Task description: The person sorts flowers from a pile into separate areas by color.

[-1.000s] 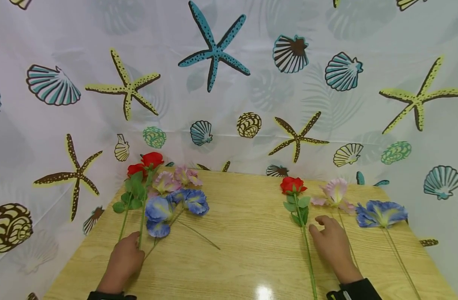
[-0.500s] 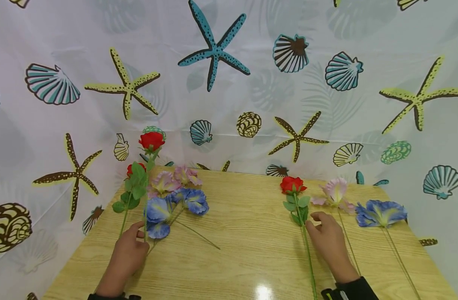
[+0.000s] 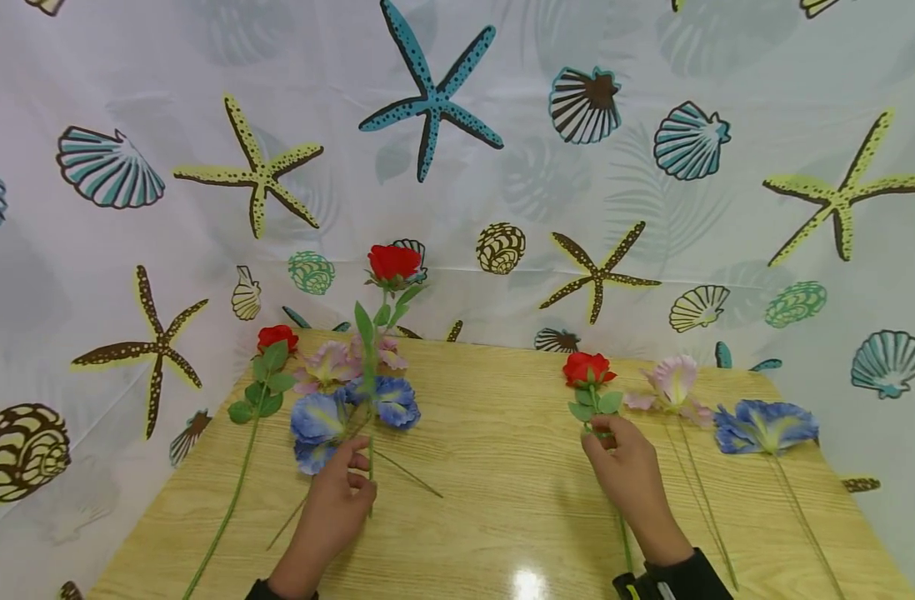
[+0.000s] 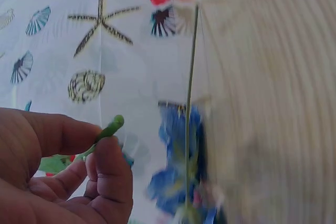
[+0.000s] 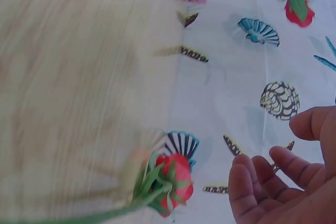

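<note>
A red artificial rose (image 3: 393, 262) with green leaves stands upright over the left part of the table. My left hand (image 3: 333, 496) pinches its green stem (image 4: 112, 127) between thumb and forefinger, near the lower end. On the right lies another red rose (image 3: 588, 368), its stem running toward me. Over that stem, just below the leaves, hovers my right hand (image 3: 626, 467). In the right wrist view its fingers are loosely bent and nothing sits between them; the rose head (image 5: 177, 182) is apart from them.
A third red rose (image 3: 277, 338) lies at far left, beside pink flowers (image 3: 330, 365) and blue flowers (image 3: 318, 417). Right of my right hand lie a pink flower (image 3: 673, 382) and a blue flower (image 3: 765, 427). A shell-and-starfish cloth (image 3: 495, 183) hangs behind the wooden table (image 3: 495, 433).
My left hand has lifted one rose from the left group and carried it to the right, upright. My right hand has shifted left and slightly up, over the right rose's stem.
</note>
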`<state>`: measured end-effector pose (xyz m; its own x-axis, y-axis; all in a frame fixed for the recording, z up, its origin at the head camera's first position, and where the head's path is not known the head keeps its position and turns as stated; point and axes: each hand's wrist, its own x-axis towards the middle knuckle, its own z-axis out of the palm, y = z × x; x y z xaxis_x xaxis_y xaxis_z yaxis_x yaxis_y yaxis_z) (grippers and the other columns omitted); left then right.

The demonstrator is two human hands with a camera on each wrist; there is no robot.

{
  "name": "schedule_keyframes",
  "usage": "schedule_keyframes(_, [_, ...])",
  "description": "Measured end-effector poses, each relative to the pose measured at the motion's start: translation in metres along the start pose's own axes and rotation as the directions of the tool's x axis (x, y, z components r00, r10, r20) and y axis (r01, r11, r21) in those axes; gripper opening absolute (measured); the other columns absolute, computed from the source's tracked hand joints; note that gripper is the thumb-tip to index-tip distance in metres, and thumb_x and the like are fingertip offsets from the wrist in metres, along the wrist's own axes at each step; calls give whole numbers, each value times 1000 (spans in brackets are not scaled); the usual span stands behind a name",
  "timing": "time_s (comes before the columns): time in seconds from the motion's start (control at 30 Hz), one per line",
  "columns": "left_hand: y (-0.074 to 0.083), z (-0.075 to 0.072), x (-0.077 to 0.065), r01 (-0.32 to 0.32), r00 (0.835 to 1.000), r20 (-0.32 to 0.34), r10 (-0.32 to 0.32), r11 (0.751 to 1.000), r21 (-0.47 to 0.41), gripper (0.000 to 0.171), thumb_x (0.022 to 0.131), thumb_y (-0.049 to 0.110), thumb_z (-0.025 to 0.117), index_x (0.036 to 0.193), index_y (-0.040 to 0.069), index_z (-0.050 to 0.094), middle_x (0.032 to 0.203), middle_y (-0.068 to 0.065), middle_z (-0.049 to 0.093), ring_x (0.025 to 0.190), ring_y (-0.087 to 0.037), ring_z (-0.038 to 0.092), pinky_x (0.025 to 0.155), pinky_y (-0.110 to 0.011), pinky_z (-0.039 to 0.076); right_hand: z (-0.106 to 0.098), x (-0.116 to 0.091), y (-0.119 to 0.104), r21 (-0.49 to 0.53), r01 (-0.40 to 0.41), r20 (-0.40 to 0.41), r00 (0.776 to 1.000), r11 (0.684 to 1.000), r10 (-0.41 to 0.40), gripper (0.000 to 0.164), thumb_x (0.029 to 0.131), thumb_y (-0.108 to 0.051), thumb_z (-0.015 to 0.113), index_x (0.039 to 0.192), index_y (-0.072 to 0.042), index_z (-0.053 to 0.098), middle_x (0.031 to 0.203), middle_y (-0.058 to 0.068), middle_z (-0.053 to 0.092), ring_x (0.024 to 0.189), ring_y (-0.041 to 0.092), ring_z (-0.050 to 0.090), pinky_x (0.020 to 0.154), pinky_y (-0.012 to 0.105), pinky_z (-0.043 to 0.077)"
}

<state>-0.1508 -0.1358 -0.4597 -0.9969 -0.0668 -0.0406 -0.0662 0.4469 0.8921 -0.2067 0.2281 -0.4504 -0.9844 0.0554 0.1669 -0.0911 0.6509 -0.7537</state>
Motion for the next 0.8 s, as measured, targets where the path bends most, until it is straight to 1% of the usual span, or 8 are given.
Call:
schedule_keyframes(0.1, [6, 20, 2, -28, 999, 30, 30, 998, -54, 47, 86, -1, 54, 131, 8, 44, 109, -11, 49, 85, -20, 54, 62, -31, 46, 4, 1, -6, 48, 40, 57, 997, 998, -43, 37, 92, -37, 55, 121, -15, 54, 117, 4, 55, 97, 20, 54, 68, 33, 48])
schedule_keyframes(0.23, [16, 39, 0, -66, 995, 74, 73, 994, -92, 43, 85, -1, 53, 127, 7, 45, 107, -13, 49, 85, -21, 53, 63, -32, 46, 11, 2, -15, 101, 77, 149, 985, 992, -91, 44, 90, -39, 57, 128, -17, 49, 120, 1, 53, 100, 18, 54, 76, 35, 49])
schedule_keyframes(0.33, [25, 49, -4, -94, 988, 109, 107, 989, -118, 41, 85, -1, 52, 125, 7, 45, 106, -13, 49, 84, -20, 53, 62, -32, 46, 15, 1, -22, 161, 71, 189, 977, 984, -101, 50, 89, -41, 58, 133, -20, 44, 122, 0, 51, 104, 19, 54, 80, 38, 48])
schedule_keyframes(0.4, [30, 56, -7, -110, 982, 135, 129, 984, -142, 41, 85, -1, 52, 125, 6, 45, 105, -13, 48, 83, -20, 52, 62, -31, 47, 19, 0, -28, 218, 58, 211, 972, 974, -105, 54, 88, -41, 59, 135, -23, 40, 125, 0, 50, 108, 19, 54, 83, 39, 47])
schedule_keyframes(0.5, [36, 68, -12, -116, 974, 175, 147, 978, -174, 40, 86, -1, 53, 125, 6, 44, 104, -11, 47, 84, -19, 52, 63, -29, 47, 24, -2, -37, 334, 41, 253, 958, 942, -131, 58, 89, -36, 61, 139, -25, 34, 131, 1, 45, 115, 21, 51, 89, 42, 45])
schedule_keyframes(0.63, [39, 83, -17, -108, 959, 232, 161, 969, -223, 39, 87, 1, 54, 124, 7, 42, 104, -10, 46, 85, -19, 51, 63, -29, 47, 30, -6, -48, 472, 22, 288, 941, 882, -177, 64, 90, -21, 61, 144, -24, 26, 138, 3, 39, 122, 24, 45, 93, 44, 42])
schedule_keyframes(0.73, [40, 91, -18, -96, 948, 272, 167, 961, -258, 38, 88, 1, 54, 123, 8, 42, 104, -9, 45, 86, -19, 51, 64, -29, 47, 33, -8, -56, 540, 21, 280, 938, 841, -203, 67, 90, -12, 61, 145, -22, 24, 138, 7, 39, 121, 27, 46, 91, 43, 44])
schedule_keyframes(0.8, [42, 95, -19, -91, 941, 292, 172, 958, -272, 36, 88, 1, 54, 121, 9, 42, 103, -9, 45, 86, -19, 51, 65, -29, 47, 34, -10, -61, 562, 23, 271, 939, 827, -210, 67, 89, -10, 61, 144, -22, 25, 136, 8, 41, 119, 27, 47, 88, 38, 46])
